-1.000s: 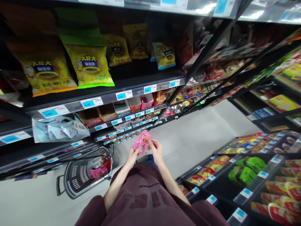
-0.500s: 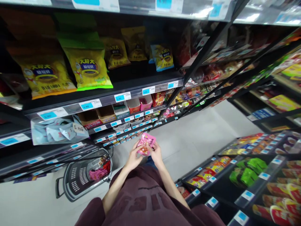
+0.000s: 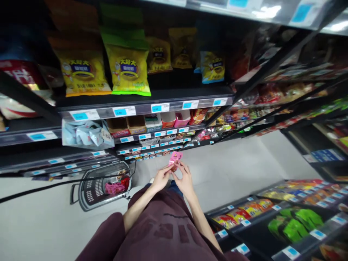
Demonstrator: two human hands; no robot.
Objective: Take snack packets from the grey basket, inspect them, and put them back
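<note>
Both of my hands hold a small pink snack packet (image 3: 175, 160) in front of my body, above the grey aisle floor. My left hand (image 3: 162, 177) pinches its lower left side with closed fingers. My right hand (image 3: 184, 179) grips its right side, fingers curled round the edge. The packet stands nearly upright and looks narrow from here. My dark maroon sleeves and shirt fill the bottom of the view.
A grey shopping basket (image 3: 94, 190) with pink and red packets stands on the floor at the left. Shelves with yellow snack bags (image 3: 127, 74) and blue price tags rise at the left. A lower shelf of green and red packets (image 3: 293, 226) runs at the right.
The pink packet has been turned from nearly flat to more upright between my hands. My view has shifted left along the shelves.
</note>
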